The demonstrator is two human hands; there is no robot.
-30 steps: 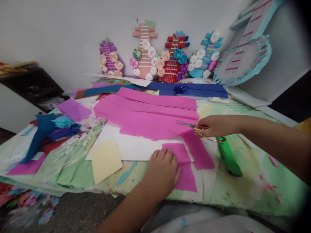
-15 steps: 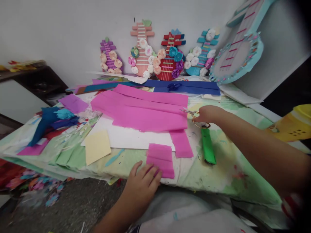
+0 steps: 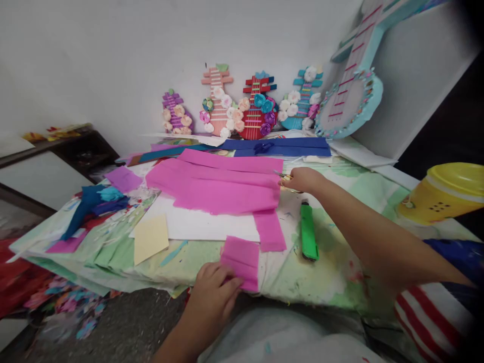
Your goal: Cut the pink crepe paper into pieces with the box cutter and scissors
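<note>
Scissors (image 3: 284, 177) sit partly hidden by the right hand (image 3: 305, 180).

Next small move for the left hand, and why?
I'd probably have the left hand pinch and lift the small pink piece. Its fingers are already at the piece's left side, and the piece lies apart from the large pink sheets. The right hand already holds the scissors, away from those fingers.
</note>
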